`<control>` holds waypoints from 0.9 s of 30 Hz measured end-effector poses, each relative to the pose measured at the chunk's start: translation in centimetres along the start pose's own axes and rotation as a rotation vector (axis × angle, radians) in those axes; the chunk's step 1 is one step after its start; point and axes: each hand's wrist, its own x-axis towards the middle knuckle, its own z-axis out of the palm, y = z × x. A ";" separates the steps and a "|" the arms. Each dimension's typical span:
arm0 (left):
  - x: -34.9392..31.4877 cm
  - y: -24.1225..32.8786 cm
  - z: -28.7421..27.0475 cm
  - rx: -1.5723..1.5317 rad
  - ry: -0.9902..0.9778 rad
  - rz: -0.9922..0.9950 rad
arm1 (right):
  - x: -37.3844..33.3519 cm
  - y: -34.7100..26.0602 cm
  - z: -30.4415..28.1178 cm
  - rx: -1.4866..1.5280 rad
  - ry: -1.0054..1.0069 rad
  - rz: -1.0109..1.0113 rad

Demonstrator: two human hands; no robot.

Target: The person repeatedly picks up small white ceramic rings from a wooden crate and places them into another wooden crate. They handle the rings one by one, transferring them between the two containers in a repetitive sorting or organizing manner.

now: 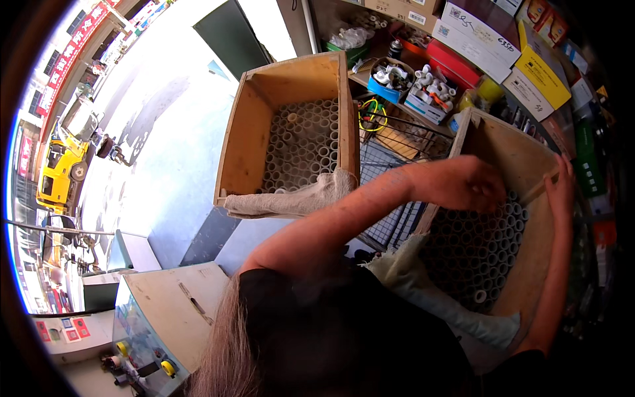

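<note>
To the right stands a wooden box (pixel 539 261) packed with upright white tubes (pixel 463 248), their round ends facing up. One small white ring-shaped piece (pixel 479 296) lies on the tubes near the box's front. My left arm reaches across, and my left hand (pixel 475 185) hangs over the far part of this box with its fingers curled in. Whatever it holds, if anything, is hidden. My right hand (pixel 561 185) grips the far right rim, thumb and fingers around the board. Grey-green cloth (pixel 450 304) drapes over the near edge.
A second wooden box (pixel 241 142) of white tubes, with cloth (pixel 291 202) along its front, stands left of a black wire rack (pixel 390 192). Cartons of white fittings (pixel 430 96) sit behind. A glass-sided cabinet (pixel 172 304) is at lower left, the street beyond.
</note>
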 end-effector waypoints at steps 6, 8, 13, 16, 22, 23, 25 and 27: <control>-9.2 4.3 -10.9 0.022 0.590 -0.014 | 0.4 1.8 1.2 -0.105 0.041 0.075; -12.3 3.4 -13.4 0.027 0.844 -0.098 | 0.3 1.5 1.2 -0.089 0.058 0.080; -19.6 -5.7 -18.3 -0.081 1.201 -0.362 | 0.8 2.1 1.7 -0.120 0.060 0.056; -22.1 -11.5 -19.0 -0.080 1.171 -0.523 | 0.6 2.3 1.6 -0.119 0.048 0.072; -24.3 -21.1 -18.8 0.422 1.049 -0.778 | 0.6 1.3 1.2 -0.162 0.026 0.069; -24.3 -21.7 -18.7 0.448 1.013 -0.764 | 0.4 1.2 1.0 -0.160 0.017 0.071; -24.4 -22.7 -18.3 0.500 0.946 -0.735 | 0.3 0.6 0.8 -0.150 -0.001 0.100; -24.6 -23.8 -18.4 0.551 0.872 -0.715 | 0.5 0.1 0.7 -0.150 -0.011 0.106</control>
